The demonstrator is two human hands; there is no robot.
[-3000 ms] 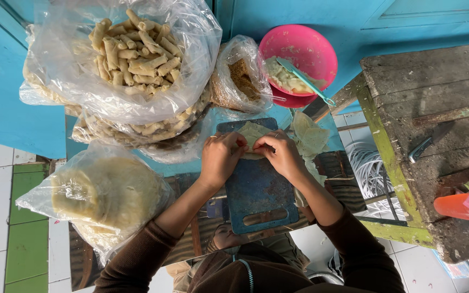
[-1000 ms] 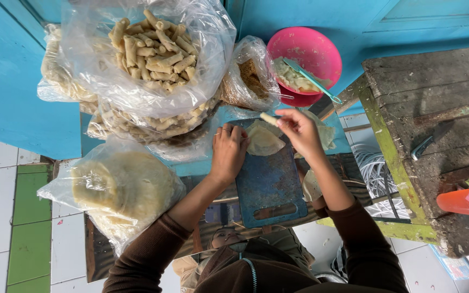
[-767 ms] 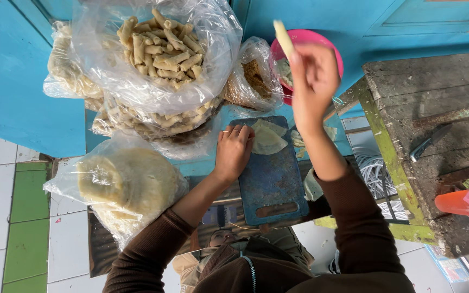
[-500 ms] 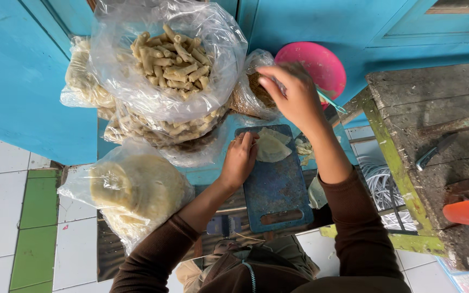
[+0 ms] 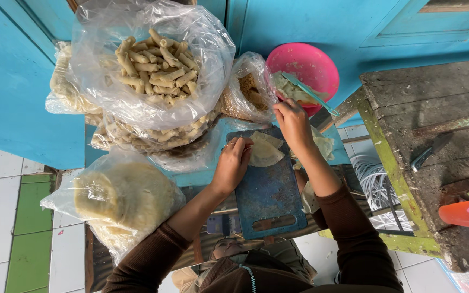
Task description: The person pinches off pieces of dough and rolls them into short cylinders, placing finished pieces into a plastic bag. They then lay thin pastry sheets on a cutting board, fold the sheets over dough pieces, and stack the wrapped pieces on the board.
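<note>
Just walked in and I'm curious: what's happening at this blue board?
A person is working with thin dough wrappers. The left hand presses on a wrapper lying on the blue board. The right hand reaches towards the pink bowl of filling. A clear bag of rolls sits behind, and a bag of wrappers to the left.

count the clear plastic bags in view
4 at least: rolls bag top left, a second partly hidden behind it, wrappers bag lower left, crumbs bag beside the pink bowl. More may be hidden underneath.
</note>
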